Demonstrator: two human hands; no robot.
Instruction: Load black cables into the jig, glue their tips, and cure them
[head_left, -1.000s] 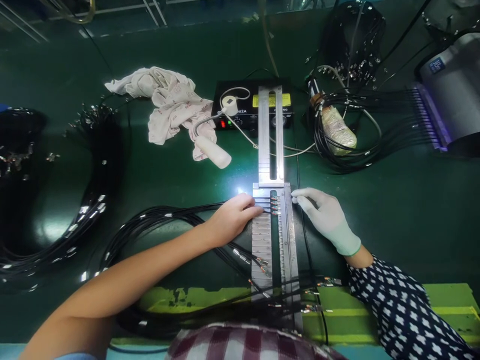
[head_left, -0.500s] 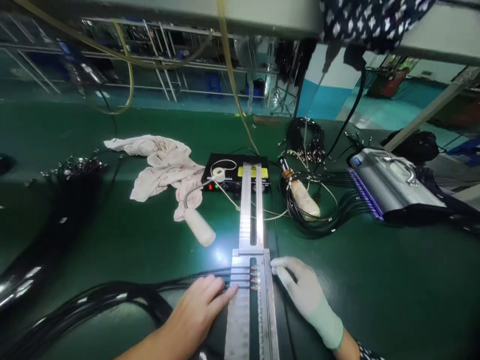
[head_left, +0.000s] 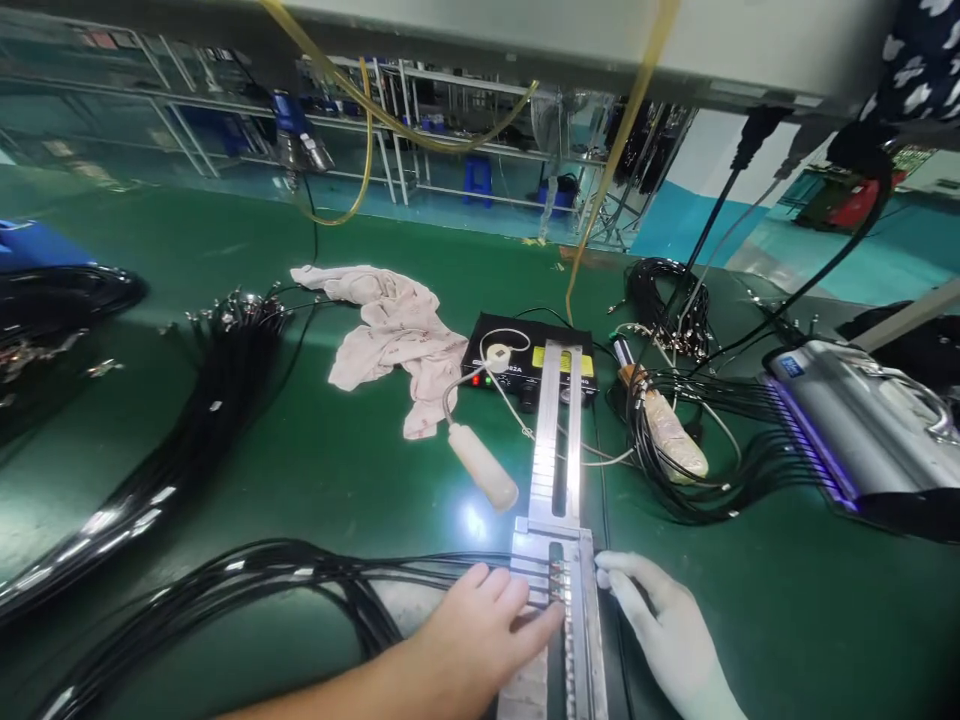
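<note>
The bare left hand (head_left: 480,640) lies flat, fingers extended, pressing thin black cables (head_left: 300,575) onto the long slotted metal fixture (head_left: 559,560) at near centre; the white-gloved right hand (head_left: 671,640) rests loosely open against the fixture's right edge, gripping nothing; beyond lie a black control box (head_left: 525,365), a crumpled pale cloth (head_left: 394,330) to its left, and a grey machine (head_left: 862,420) at far right.
</note>
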